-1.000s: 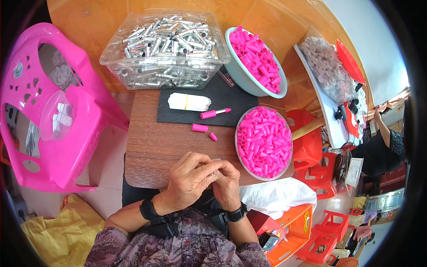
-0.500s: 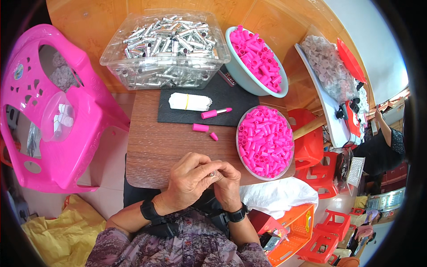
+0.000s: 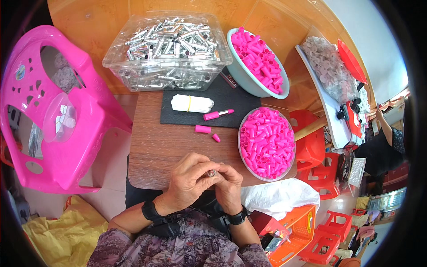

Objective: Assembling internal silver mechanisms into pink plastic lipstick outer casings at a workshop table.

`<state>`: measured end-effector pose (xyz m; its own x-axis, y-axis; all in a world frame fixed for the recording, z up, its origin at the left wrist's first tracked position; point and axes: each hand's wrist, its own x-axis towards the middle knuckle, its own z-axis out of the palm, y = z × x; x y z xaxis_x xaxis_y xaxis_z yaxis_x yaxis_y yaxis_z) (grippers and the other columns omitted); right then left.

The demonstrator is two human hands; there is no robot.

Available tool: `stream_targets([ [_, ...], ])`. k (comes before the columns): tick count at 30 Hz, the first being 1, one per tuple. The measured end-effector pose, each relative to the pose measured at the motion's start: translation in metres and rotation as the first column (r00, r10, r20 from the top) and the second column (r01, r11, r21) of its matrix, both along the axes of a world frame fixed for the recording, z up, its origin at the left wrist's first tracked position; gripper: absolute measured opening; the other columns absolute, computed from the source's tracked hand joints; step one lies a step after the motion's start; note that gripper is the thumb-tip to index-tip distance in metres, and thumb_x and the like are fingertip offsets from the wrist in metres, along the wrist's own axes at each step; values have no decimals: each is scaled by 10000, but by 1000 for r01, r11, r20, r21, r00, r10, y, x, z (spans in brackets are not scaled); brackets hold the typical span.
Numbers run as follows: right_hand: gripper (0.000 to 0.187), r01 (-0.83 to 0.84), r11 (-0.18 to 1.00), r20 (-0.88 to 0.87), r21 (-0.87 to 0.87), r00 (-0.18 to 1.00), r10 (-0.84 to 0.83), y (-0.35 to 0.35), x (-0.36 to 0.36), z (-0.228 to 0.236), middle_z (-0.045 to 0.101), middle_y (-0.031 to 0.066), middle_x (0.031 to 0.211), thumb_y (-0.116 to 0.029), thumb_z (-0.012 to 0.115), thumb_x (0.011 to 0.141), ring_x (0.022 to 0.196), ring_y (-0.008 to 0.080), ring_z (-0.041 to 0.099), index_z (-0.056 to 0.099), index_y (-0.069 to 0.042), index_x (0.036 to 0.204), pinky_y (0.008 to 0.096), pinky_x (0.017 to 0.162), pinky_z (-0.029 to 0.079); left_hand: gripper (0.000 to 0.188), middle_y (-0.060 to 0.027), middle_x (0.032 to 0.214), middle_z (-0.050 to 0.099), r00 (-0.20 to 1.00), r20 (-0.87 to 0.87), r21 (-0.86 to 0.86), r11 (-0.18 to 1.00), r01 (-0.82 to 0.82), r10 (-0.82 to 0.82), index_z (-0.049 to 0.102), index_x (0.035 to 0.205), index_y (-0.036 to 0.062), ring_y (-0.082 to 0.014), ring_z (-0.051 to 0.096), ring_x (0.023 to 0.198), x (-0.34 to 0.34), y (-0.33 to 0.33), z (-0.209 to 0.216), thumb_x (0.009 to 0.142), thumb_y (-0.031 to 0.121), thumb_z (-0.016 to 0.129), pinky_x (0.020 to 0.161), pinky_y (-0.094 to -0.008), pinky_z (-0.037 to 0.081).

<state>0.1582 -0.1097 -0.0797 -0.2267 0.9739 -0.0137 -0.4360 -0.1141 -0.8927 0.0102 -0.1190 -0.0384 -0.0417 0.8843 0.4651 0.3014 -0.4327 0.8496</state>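
Observation:
Close together over the table's near edge, both my hands pinch one small silver tube. My left hand [image 3: 187, 179] is closed on it from the left, and my right hand [image 3: 228, 189] closes on it from the right. Only the round end of the silver tube [image 3: 211, 172] shows between the fingertips; the fingers hide the rest. Beyond them on the table lie a short pink tube [image 3: 203, 129] and a small pink tip [image 3: 216, 138]. On a black mat [image 3: 169, 117] rest a pink lipstick-shaped piece [image 3: 218, 115] and a banded bundle of white sticks [image 3: 182, 103].
At the back stands a clear bin [image 3: 167, 63] of silver tubes. A pale blue basin [image 3: 272, 94] of pink tubes is beside it. A round tub [image 3: 240, 156] of pink tips sits at the table's right edge. A pink chair [image 3: 86, 133] stands left.
The silver tube's end shows slightly more between my fingertips. The whole view has shifted a little; nothing on the table has been moved.

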Motion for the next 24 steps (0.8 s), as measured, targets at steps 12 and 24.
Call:
stream_targets([
  [12,100,-2,998,6,-58,1000,3,-4,-4,4,653,70,907,4,607,877,783,111,606,647,21,967,228,704,491,218,-52,885,595,989,146,-115,993,29,-12,681,926,24,-116,571,712,-7,-2,11,754,123,769,589,-232,455],
  [24,269,-19,717,531,697,686,-498,-6,-21,57,615,122,758,76,685,739,562,225,560,606,35,993,288,512,452,342,-68,873,629,326,933,-335,698,633,153,587,1042,28,-131,561,696,-22,11,-14,907,342,600,597,-271,447],
])
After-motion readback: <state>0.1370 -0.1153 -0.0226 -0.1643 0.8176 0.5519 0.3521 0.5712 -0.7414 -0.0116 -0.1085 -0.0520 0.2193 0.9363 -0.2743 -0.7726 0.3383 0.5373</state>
